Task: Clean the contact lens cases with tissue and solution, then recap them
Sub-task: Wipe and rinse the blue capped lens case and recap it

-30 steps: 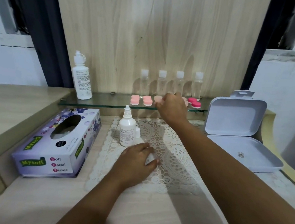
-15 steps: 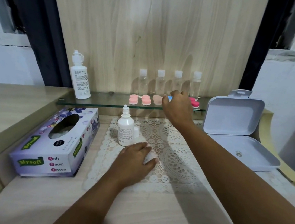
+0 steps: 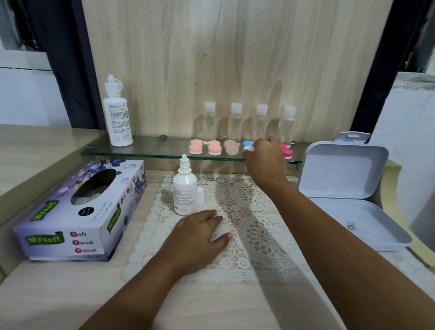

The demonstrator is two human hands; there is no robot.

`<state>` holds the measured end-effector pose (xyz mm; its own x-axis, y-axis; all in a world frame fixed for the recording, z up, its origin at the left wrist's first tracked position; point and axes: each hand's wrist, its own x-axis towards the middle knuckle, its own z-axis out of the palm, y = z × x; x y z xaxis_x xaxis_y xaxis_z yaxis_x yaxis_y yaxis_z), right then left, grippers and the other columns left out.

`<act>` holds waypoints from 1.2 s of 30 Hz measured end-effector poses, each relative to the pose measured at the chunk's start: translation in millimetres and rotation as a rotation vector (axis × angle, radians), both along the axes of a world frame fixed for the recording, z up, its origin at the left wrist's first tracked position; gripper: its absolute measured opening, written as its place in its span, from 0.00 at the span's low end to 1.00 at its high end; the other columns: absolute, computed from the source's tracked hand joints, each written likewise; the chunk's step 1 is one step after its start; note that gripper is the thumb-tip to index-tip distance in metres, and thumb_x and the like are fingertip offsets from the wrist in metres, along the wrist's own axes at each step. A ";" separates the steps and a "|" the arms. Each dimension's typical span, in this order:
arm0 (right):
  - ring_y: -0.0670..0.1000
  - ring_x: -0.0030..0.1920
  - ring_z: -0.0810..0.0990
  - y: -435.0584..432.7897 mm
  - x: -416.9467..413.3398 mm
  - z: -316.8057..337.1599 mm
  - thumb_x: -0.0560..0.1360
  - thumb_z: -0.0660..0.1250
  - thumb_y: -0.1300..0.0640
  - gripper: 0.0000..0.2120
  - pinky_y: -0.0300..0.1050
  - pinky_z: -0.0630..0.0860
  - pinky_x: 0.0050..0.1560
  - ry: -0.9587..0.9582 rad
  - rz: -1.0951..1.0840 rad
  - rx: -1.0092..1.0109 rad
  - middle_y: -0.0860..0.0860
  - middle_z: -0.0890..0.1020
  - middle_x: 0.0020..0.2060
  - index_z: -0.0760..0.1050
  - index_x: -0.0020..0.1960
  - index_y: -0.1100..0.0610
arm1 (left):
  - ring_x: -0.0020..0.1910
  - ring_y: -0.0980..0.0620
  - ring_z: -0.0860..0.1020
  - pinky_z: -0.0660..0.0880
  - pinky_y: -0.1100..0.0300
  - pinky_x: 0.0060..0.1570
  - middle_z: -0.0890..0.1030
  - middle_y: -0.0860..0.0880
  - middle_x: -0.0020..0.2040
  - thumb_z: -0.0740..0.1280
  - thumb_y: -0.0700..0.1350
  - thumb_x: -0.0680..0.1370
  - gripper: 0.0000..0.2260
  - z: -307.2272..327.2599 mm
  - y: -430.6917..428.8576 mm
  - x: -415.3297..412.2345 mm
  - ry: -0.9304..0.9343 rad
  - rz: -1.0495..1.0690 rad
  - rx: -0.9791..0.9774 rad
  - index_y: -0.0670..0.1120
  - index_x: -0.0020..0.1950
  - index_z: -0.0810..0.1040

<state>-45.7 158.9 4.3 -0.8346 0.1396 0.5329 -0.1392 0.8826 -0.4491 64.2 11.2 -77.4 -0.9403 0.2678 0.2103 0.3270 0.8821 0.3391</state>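
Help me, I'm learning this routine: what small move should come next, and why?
Probably lift the blue-and-white case off the shelf and bring it down to the mat. The right hand touches it, and the bottle and tissue box stand below by the left hand.

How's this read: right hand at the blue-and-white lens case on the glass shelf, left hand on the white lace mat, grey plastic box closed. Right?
No: the head view shows the grey plastic box open. The right hand is at the blue-and-white lens case on the glass shelf; the left hand rests on the white lace mat.
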 end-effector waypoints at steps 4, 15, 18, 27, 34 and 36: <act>0.59 0.53 0.74 5.6 16.5 -0.4 0.77 0.61 0.56 0.14 0.51 0.73 0.52 0.079 0.062 -0.122 0.60 0.73 0.57 0.75 0.57 0.64 | 0.73 0.53 0.58 0.54 0.57 0.72 0.62 0.52 0.75 0.57 0.58 0.79 0.25 0.6 0.2 -0.1 -0.005 -0.003 -0.005 0.49 0.73 0.64; 0.40 0.40 0.70 35.5 105.6 -54.6 0.76 0.65 0.53 0.13 0.27 0.65 0.37 -0.146 0.397 -0.120 0.49 0.74 0.47 0.76 0.59 0.55 | 0.72 0.54 0.62 0.58 0.58 0.70 0.65 0.52 0.73 0.57 0.56 0.79 0.24 0.8 -0.8 -4.9 -0.009 0.004 0.057 0.49 0.73 0.63; 0.44 0.43 0.72 42.5 110.8 -64.6 0.75 0.65 0.55 0.13 0.23 0.65 0.40 -0.217 0.427 -0.060 0.49 0.74 0.47 0.76 0.59 0.55 | 0.72 0.54 0.61 0.57 0.56 0.71 0.65 0.53 0.73 0.59 0.55 0.79 0.24 0.8 -1.4 -4.3 -0.016 0.003 0.108 0.51 0.74 0.61; 0.45 0.49 0.72 42.3 110.3 -74.4 0.74 0.63 0.52 0.12 0.41 0.70 0.52 -0.219 0.506 0.068 0.43 0.73 0.44 0.77 0.57 0.51 | 0.59 0.59 0.71 0.68 0.55 0.62 0.76 0.61 0.58 0.51 0.68 0.67 0.32 -1.3 -3.9 -2.9 0.035 -0.123 0.205 0.55 0.64 0.75; 0.48 0.51 0.72 36.5 115.6 -72.9 0.69 0.59 0.41 0.20 0.49 0.71 0.54 -0.213 0.502 0.123 0.41 0.71 0.43 0.77 0.56 0.48 | 0.57 0.57 0.71 0.67 0.54 0.61 0.76 0.58 0.56 0.55 0.63 0.71 0.26 1.8 -2.1 -2.6 0.010 -0.102 0.158 0.54 0.64 0.76; 0.48 0.50 0.72 36.7 116.6 -72.5 0.71 0.62 0.44 0.17 0.50 0.72 0.54 -0.210 0.515 0.113 0.42 0.71 0.43 0.77 0.55 0.49 | 0.57 0.57 0.71 0.66 0.53 0.62 0.76 0.58 0.56 0.53 0.65 0.71 0.28 1.8 -1.6 -2.2 0.000 -0.102 0.156 0.54 0.64 0.76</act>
<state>70.8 195.6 -68.1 -0.8693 -0.3619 0.3365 -0.4826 0.7686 -0.4199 62.0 9.6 -75.6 -0.9099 0.3256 0.2572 0.4121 0.7810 0.4692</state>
